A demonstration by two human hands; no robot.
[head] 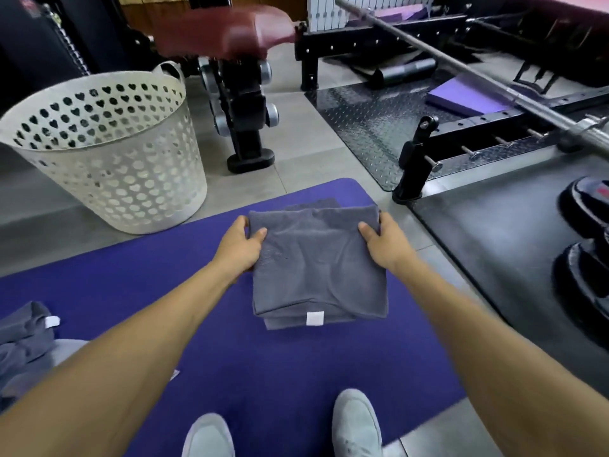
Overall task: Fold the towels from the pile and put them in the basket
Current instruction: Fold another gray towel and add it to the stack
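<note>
We hold a folded grey towel [318,262] by its two far corners, lifted just above the purple mat [164,291], with a small white tag [315,318] showing at its near edge. Our left hand [239,247] grips the left side, thumb on top and fingers curled underneath; our right hand [385,244] grips the right side the same way, thumb pressed on the cloth. More folded grey cloth shows beneath the towel, though we cannot tell whether it is a separate piece. At the left edge of the mat lies the pile of unfolded grey towels [23,344], one with a white tag. Beyond the mat's far left corner stands the white basket [108,159], upright on the tiled floor, its wall pierced with heart-shaped holes; we cannot see its bottom. Our two pale shoes [357,423] rest on the mat's near end. Farther off stand a red padded seat [224,31], a steel barbell [461,67] and black weight plates [586,206].
</note>
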